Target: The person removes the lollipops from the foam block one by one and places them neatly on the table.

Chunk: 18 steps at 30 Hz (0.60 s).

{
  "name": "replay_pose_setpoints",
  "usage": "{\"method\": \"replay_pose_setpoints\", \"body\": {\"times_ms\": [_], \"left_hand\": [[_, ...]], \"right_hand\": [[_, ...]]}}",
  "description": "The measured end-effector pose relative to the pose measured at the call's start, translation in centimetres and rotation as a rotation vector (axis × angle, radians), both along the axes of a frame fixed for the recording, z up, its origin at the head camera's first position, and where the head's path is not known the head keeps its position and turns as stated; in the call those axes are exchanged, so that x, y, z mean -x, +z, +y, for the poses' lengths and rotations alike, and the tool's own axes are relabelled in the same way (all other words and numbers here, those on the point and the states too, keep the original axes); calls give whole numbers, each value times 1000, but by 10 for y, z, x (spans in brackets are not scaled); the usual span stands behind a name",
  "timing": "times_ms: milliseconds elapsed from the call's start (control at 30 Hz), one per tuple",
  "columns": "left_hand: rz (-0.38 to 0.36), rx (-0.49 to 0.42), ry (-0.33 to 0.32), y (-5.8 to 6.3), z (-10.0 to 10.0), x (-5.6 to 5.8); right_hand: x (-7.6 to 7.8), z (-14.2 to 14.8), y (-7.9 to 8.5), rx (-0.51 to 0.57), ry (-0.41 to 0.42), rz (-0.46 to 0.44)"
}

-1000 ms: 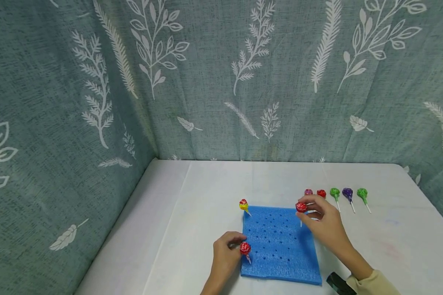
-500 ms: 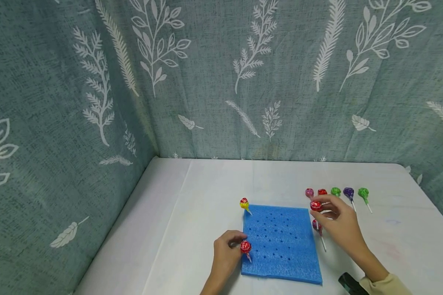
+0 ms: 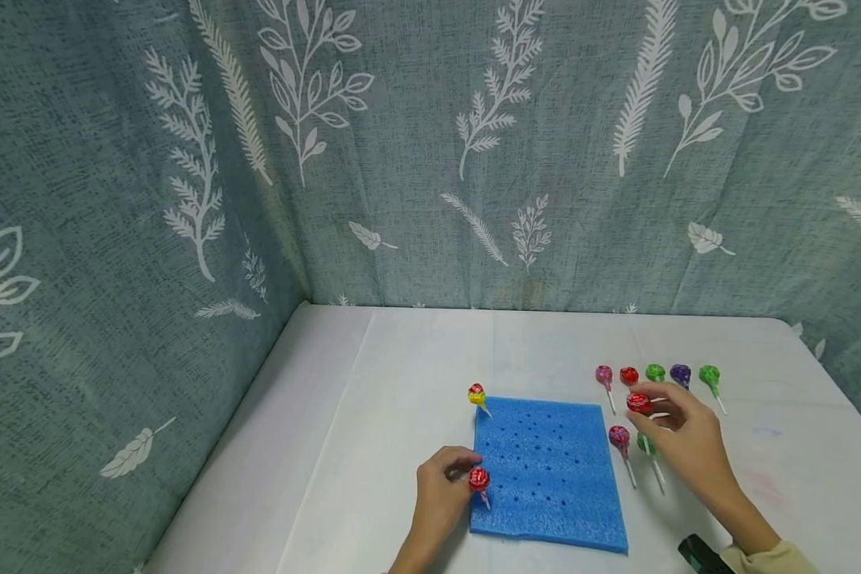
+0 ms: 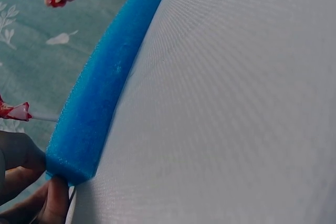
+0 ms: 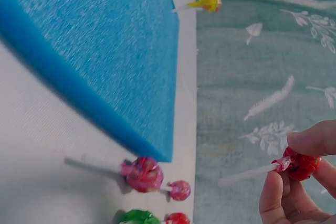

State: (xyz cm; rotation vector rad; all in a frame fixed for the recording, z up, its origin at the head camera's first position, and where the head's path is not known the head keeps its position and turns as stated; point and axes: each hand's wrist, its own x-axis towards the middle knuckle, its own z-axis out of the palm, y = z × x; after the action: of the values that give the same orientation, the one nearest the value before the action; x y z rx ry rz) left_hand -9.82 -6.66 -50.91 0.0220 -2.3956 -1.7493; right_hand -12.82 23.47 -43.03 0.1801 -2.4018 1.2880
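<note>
My right hand point(image 3: 682, 422) pinches a red-wrapped lollipop point(image 3: 638, 402) by its candy head, over the lollipops right of the board. Its white stick points away from the fingers in the right wrist view. My left hand point(image 3: 441, 482) grips the left edge of a blue foam board point(image 3: 545, 522), fingertips at its side in the left wrist view. Close to that hand, another red lollipop point(image 3: 478, 479) stands with its stick in the board. A yellow-and-red lollipop point(image 3: 477, 395) is stuck in at the far left corner. Rows of small holes dot the board.
Beyond the board's right side lies a row of lollipops: pink point(image 3: 603, 373), red point(image 3: 628, 375), purple point(image 3: 680, 375) and green ones point(image 3: 709, 375). Nearer lie a pink-purple lollipop point(image 3: 619, 436) and a green one point(image 3: 642, 443), partly behind the right hand. A patterned curtain point(image 3: 416, 159) hangs behind the white table point(image 3: 373, 383).
The right hand has moved rightward off the board with its red lollipop, uncovering the pink-purple and green lollipops on the table. The left hand stays at the board's edge.
</note>
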Motion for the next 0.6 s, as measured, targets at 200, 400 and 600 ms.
{"method": "replay_pose_setpoints", "body": {"times_ms": [200, 400, 600], "left_hand": [[33, 2, -3, 0, 0, 0], [55, -2, -4, -1, 0, -1], [24, -3, -2, 0, 0, -1]], "right_hand": [[-1, 9, -4, -6, -8, 13], [3, 21, -17, -20, -33, -1], [22, 46, -58, -54, -43, 27]]}}
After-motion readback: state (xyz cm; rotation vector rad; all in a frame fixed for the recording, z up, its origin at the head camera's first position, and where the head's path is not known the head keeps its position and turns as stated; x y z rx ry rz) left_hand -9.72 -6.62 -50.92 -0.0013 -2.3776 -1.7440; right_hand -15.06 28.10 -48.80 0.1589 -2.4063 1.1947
